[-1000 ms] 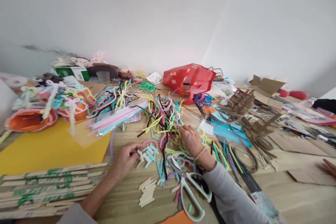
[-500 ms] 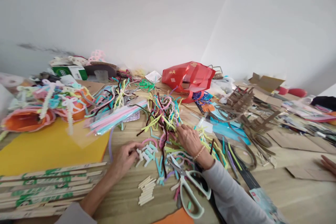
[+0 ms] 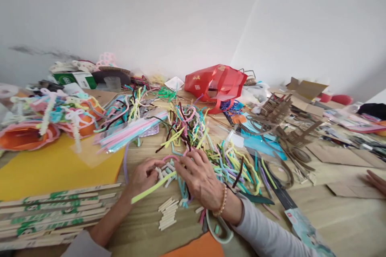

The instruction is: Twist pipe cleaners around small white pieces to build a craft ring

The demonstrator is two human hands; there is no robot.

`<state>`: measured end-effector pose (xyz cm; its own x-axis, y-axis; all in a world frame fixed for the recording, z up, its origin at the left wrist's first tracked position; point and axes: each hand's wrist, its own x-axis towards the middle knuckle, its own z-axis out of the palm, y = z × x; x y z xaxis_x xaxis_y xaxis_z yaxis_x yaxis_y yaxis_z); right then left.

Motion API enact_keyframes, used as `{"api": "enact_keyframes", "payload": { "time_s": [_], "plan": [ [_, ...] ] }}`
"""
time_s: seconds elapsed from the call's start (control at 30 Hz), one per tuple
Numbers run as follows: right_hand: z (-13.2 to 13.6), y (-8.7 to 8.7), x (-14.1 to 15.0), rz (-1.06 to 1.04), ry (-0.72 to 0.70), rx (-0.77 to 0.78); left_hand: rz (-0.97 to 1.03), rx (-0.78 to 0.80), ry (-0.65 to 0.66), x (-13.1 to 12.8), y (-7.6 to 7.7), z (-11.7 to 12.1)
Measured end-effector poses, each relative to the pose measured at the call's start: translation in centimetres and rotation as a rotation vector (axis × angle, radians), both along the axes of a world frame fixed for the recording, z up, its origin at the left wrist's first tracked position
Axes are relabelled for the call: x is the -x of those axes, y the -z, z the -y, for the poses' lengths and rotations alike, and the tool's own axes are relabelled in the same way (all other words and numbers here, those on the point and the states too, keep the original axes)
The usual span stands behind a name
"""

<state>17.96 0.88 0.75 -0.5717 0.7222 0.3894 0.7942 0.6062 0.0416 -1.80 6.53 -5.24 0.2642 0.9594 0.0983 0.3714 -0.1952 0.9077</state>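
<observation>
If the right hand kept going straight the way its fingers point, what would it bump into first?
The right hand would probably meet the little white pipe-cleaner bundle first. It lies just ahead, beside the left hand. It may already be touching; depth is hard to tell.

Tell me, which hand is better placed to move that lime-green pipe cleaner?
Probably the right hand: its fingers are at the end of the lime-green pipe cleaner, while the left hand sits at the small white pieces.

Wooden tabletop [image 3: 331,225], heaped pipe cleaners [image 3: 187,126], yellow card [image 3: 60,168], flat wooden sticks [image 3: 54,209], red bag [image 3: 211,84]
</observation>
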Motion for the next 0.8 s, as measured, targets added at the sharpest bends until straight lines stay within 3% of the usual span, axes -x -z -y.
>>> {"api": "enact_keyframes", "payload": {
  "time_s": [0.23,0.4,0.6,0.8],
  "plan": [
    [-0.2,0.6,-0.3,0.082,0.134,0.138,0.144,-0.054,0.091,-0.9,-2.0,2.0],
    [0.0,0.8,-0.4,0.053,0.145,0.306,0.353,0.139,0.151,-1.3,-2.9,2.4],
    [-0.2,1.0,-0.9,-0.058,0.050,0.394,0.618,0.236,-0.003,-0.9,-1.9,1.6],
    [-0.7,0.2,-1.9,-0.119,-0.007,0.465,0.830,0.195,-0.208,-0.4,-1.9,1.0]
  ]
}}
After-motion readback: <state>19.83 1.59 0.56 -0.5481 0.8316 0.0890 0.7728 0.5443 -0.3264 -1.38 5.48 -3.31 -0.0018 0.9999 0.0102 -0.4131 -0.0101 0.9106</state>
